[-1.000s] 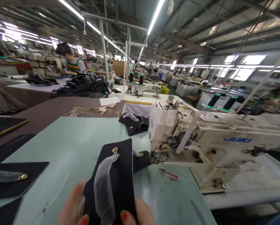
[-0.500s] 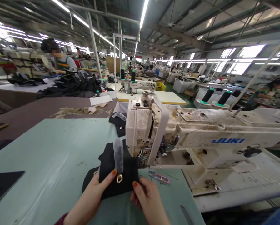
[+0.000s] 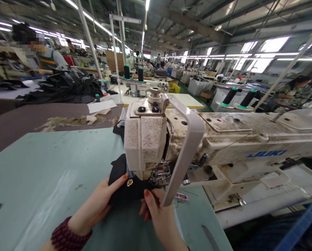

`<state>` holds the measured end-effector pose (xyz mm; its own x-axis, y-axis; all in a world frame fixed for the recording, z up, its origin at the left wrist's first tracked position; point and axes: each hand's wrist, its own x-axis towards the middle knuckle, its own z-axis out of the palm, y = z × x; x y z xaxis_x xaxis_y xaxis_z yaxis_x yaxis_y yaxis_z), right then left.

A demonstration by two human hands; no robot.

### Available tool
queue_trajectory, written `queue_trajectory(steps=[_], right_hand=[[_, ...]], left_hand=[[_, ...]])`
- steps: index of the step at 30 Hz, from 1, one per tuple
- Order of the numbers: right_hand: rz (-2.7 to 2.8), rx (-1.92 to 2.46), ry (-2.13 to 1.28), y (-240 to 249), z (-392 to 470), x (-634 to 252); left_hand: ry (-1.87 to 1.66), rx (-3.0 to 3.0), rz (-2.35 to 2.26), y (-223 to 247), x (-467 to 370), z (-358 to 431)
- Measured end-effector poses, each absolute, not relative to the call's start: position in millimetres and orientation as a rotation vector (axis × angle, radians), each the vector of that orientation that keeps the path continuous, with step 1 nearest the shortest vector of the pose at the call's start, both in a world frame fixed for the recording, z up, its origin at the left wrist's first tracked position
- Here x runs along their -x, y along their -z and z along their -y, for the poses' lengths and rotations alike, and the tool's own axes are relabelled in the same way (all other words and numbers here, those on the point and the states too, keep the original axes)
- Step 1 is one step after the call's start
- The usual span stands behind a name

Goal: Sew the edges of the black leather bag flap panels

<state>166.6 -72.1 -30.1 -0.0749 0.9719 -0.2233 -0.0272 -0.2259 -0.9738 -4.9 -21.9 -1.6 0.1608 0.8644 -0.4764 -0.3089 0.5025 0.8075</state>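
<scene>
Over the green worktop [image 3: 54, 164], left hand [image 3: 103, 192] and right hand [image 3: 159, 211] both pinch the black panel [image 3: 127, 194].

A sewing factory hall; a JUKI sewing machine [image 3: 226, 146] near right; thread cones [image 3: 229, 97] and a second machine [image 3: 155, 85] farther off; strip lights [image 3: 147, 5] under a beamed roof [image 3: 204, 30].

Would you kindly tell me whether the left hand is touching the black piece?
Touching: the head view shows the left hand with its thumb lying on top of the black piece, beside the gold fitting.
</scene>
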Motion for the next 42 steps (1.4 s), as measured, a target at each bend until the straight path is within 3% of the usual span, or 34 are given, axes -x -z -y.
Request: queue_trajectory(steps=[7,14,42], right_hand=[[1.069,1.293,-1.448,31,74,-163],[1.022,1.277,-1.475,29,76,-161],[0.838,1.333,-1.398,23,70,-142]], left_hand=[[-0.879,-0.717,-1.162,4,12,24],[-0.599,-1.019,-1.105,-5,23,18],[-0.696,-1.056,-1.153,-6,21,5]])
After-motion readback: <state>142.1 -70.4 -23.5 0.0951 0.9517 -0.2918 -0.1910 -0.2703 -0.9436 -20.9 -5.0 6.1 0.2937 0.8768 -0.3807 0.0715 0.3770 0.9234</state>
